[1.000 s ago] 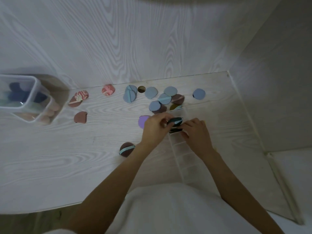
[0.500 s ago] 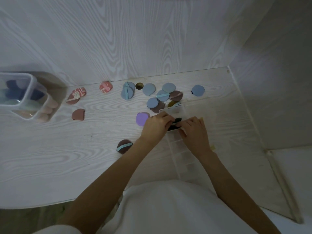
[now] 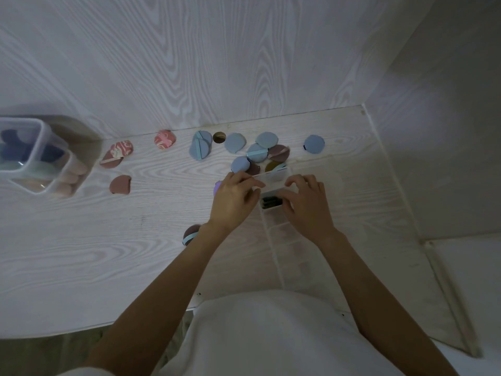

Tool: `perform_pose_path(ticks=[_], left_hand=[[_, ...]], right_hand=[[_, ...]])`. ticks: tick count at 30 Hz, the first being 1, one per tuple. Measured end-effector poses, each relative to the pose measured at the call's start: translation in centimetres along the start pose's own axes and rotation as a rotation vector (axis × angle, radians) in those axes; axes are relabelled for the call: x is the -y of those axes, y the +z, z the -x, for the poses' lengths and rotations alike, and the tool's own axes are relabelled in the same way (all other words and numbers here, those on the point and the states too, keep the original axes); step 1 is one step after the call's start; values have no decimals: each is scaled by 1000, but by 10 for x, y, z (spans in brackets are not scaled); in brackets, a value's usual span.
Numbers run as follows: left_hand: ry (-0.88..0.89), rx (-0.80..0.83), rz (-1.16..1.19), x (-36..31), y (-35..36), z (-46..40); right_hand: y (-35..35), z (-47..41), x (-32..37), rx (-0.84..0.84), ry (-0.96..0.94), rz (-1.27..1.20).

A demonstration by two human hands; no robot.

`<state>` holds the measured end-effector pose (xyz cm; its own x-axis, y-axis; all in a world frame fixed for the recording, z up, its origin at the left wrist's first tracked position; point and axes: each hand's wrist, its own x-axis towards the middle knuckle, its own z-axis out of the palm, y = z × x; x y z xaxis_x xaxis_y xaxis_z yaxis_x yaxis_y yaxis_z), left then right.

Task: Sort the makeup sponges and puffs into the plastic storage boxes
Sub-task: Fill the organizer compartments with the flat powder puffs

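Both hands work over the far end of a long clear compartment box (image 3: pixel 273 241) that runs from the person's lap toward the far wall of the table (image 3: pixel 81 253). The left hand (image 3: pixel 234 198) sits at the box's left wall with its fingers curled, the fingertips on the rim of the farthest compartments. The right hand (image 3: pixel 305 203) mirrors it on the right side, fingers bent down over the edge. Between them, in the second compartment from the far end, lie dark puffs (image 3: pixel 271 201) stacked on edge. Whether either hand actually pinches a puff or only presses at the box, I cannot tell; the fingertips are too small and shadowed.

This looks like the seating step: the dark puffs are in their slot and the hands seem to be tucking them straight.

Beyond the box a cluster of blue puffs (image 3: pixel 256 153) and brown ones lies loose, with a lone blue puff (image 3: pixel 314 144) to the right, pink patterned puffs (image 3: pixel 164 139) to the left and a purple puff (image 3: pixel 217 186) half hidden under the left hand. A brown puff with a blue strap (image 3: pixel 189 234) lies nearer, by the left wrist. Far left stands a clear storage tub (image 3: pixel 27 156) already holding sponges.

The next move probably calls for freeing a hand and reaching to the blue cluster just beyond the box, then standing those puffs in an empty compartment.
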<state>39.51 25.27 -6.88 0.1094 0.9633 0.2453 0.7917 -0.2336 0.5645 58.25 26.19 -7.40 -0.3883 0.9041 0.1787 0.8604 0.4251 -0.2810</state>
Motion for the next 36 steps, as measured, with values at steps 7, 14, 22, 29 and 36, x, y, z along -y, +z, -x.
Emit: perform_pose_path(ticks=[7,14,22,29,36], left_hand=[[-385,-66,236,48,-9,-26],[-439,290,-96,67,14,-65],[-426,89,68,57,-1,-46],[-348,-172,293,21,-38,-5],[-4,-69,-63,-20,-9,-17]], right_hand=[[-24,-41,2,-150,12,-279],[12,-146,-8,209,152,-144],[38,-171,-10,269,255,5],[-35,-106,-2,-97,214,-427],[-45,-22,-4,-250,408,-634]])
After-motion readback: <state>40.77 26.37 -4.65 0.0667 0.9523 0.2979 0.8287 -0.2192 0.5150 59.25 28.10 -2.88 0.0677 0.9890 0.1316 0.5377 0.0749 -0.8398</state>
